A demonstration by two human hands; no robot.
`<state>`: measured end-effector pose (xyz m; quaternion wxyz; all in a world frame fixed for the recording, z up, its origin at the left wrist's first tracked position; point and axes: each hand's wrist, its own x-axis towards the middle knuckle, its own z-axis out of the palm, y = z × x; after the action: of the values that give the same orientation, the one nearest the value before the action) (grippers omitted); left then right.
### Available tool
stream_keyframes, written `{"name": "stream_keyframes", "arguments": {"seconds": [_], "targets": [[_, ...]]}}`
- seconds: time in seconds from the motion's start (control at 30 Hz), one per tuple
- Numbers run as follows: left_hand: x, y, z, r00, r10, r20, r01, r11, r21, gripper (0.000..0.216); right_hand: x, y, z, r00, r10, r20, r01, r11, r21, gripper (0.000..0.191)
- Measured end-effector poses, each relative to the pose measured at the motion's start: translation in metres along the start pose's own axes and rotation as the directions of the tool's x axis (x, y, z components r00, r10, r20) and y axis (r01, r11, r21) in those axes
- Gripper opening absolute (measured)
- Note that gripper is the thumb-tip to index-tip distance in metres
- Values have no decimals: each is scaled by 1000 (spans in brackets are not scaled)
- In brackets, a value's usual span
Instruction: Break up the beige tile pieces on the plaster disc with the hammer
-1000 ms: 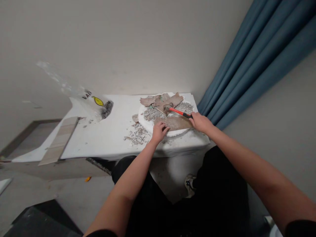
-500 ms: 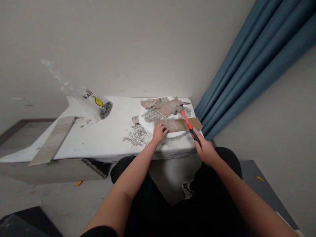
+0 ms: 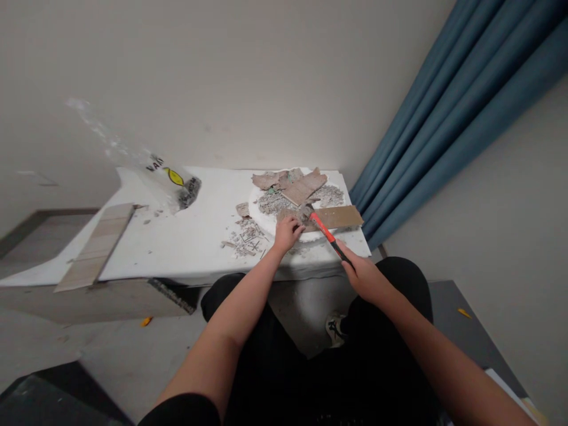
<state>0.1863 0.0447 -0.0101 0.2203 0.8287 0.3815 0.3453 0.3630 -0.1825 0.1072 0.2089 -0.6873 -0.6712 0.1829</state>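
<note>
Wood-grained and pale, a narrow plank [image 3: 98,245] lay slantwise across the left part of the bench [image 3: 195,248], its near end jutting past the front edge. On the floor below and slightly right was a small orange-yellow object [image 3: 146,321], too small to identify. Next along the bench stood a crumpled clear plastic bag [image 3: 148,177] printed with a yellow lemon shape and dark lettering, a few grey crumbs near its base. Farther right, loose splinters and broken bits [image 3: 244,239] littered the white covering, just beside a round white slab [image 3: 258,220]. That slab bore grey rubble [image 3: 273,204] and, toward the back, torn brown sheets [image 3: 304,186].

Across the slab's near side lay a brown strip of board [image 3: 341,218], its right end reaching past the rim. The left hand [image 3: 288,232] rested at the strip's left end, fingers bent and close together; whether they pinched anything could not be told. Just right of those fingertips was the metal head of a hammer [image 3: 326,231], over the strip; contact between the two could not be made out. Its red-and-black handle sloped down toward the right hand [image 3: 361,272], whose fingers were wrapped firmly around the dark grip. Blue curtains [image 3: 426,118] hung farther right.
</note>
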Motion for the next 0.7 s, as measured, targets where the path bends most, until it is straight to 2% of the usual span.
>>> {"name": "stream_keyframes", "arguments": {"seconds": [0.17, 0.33, 0.43, 0.57, 0.7], "targets": [[-1, -2, 1, 1000, 0, 2, 0, 1000, 26, 18, -3, -1, 7, 1000, 6, -27, -5, 999, 32, 63], [-2, -3, 1, 1000, -1, 20, 0, 999, 34, 18, -6, -3, 10, 999, 28, 24, -29, 999, 31, 62], [-3, -4, 1, 1000, 14, 16, -14, 1000, 1, 17, -7, -3, 11, 1000, 16, -4, -16, 999, 35, 63], [-3, -5, 1, 1000, 2, 11, -2, 1000, -14, 17, -10, 1, 14, 999, 18, -37, -16, 999, 35, 63], [-3, -4, 1, 1000, -3, 7, 3, 1000, 9, 16, -12, 9, 19, 998, 63, -21, -63, 998, -1, 64]]}}
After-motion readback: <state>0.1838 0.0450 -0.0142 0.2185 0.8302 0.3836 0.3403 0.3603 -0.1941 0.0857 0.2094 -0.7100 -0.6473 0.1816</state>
